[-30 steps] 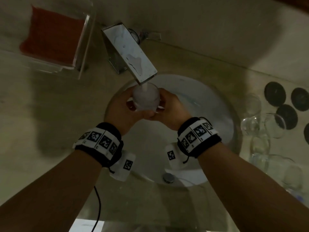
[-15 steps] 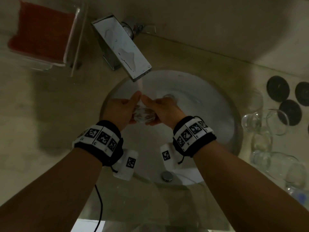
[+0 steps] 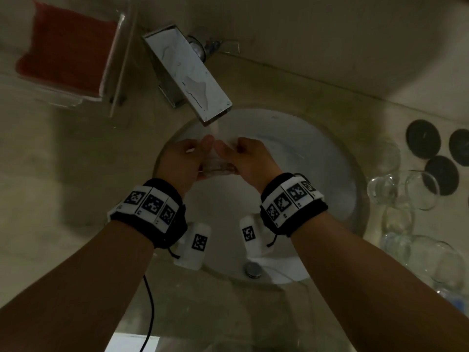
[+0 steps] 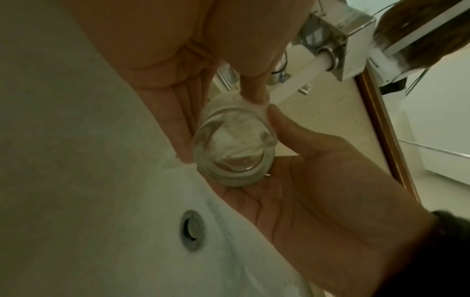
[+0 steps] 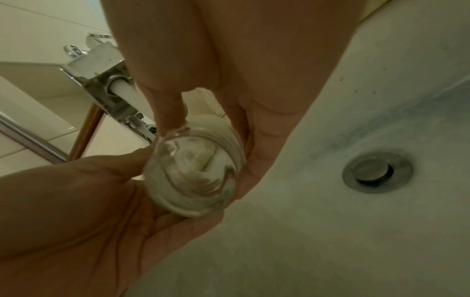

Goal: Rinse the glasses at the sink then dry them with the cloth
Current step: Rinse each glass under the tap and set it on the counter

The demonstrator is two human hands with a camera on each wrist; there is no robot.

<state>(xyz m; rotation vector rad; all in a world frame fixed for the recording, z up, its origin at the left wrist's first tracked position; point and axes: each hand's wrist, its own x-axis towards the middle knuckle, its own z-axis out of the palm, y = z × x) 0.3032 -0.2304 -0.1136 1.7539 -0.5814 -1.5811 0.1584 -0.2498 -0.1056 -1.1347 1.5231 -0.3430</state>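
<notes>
Both hands cradled one clear, wet glass (image 3: 215, 163) under the faucet's (image 3: 187, 72) stream: left hand (image 3: 181, 161) and right hand (image 3: 250, 158) curled round its sides.

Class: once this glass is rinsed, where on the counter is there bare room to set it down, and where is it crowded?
Bare beige counter lies left of the round white basin, bordered behind by the clear tray with the red cloth and the chrome tap. Right of the basin it is crowded: clear glasses and black round coasters.

dark round coasters (image 3: 423, 138) lie on the counter (image 3: 63, 158).
</notes>
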